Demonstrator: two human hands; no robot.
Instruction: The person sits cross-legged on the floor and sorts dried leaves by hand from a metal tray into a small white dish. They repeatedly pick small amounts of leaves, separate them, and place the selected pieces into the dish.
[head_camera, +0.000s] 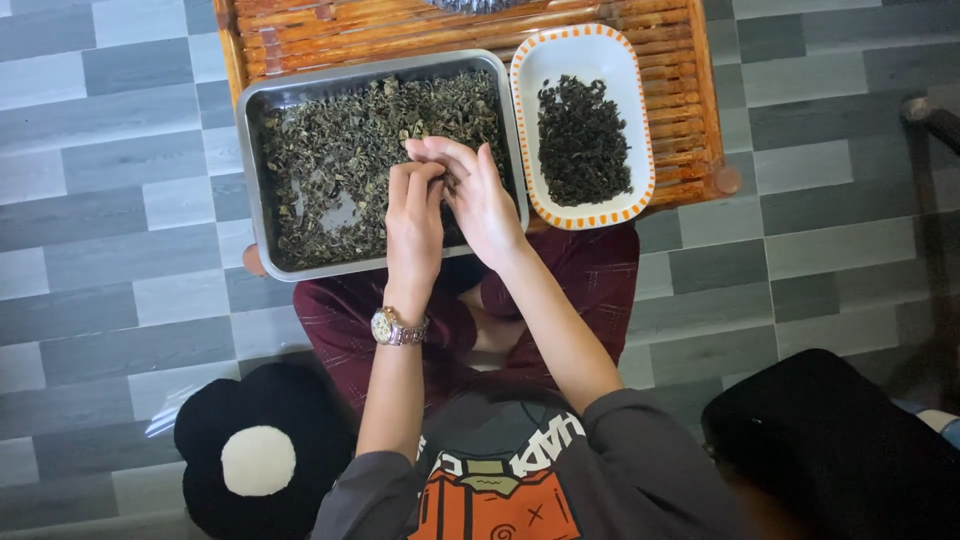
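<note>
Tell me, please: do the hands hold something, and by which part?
Cannot be told. The left hand and right hand meet fingertip to fingertip over the metal tray of dried leaves; anything pinched is hidden.

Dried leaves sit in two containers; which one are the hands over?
The rectangular metal tray, left of the orange-rimmed white dish; both hands meet above its leaves.

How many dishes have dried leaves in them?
2. The metal tray sits on the left, under the left hand and right hand. The white dish with the orange rim sits right beside it. Another dish may be cut off at the top edge.
</note>
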